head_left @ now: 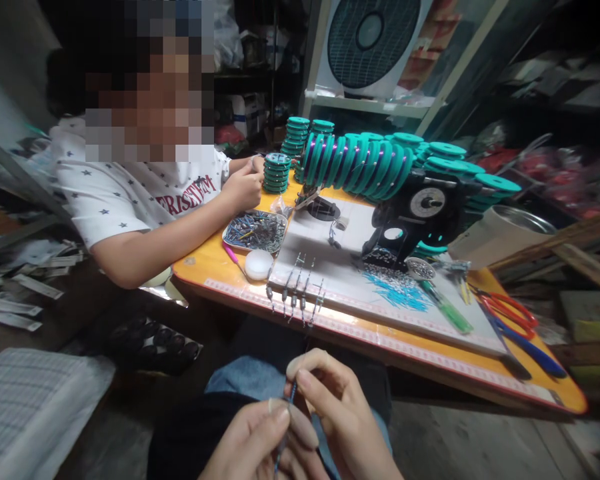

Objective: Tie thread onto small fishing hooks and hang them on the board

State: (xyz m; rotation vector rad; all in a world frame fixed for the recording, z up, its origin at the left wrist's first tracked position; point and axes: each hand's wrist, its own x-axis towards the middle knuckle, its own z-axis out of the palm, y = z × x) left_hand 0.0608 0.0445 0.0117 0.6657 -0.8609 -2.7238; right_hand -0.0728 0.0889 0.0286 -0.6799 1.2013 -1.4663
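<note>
Low in the picture, over my lap, my left hand (260, 443) and my right hand (337, 410) meet. Both pinch a thin dark float stem (286, 417) that runs upright between the fingertips. The fingers of each hand are closed on it. Just beyond them, on the white board (330, 267) at the table's near edge, several small floats (297, 290) lie in a row. Blue thin tubes (397, 290) are scattered further right on the board.
An orange table (210, 263) holds a row of teal line spools (360, 163), a black winding device (420, 213), a tray of small parts (255, 232), a white round lid (258, 265) and red scissors (510, 310). A person in a white shirt (125, 193) sits at the left, hands by a spool stack (277, 172).
</note>
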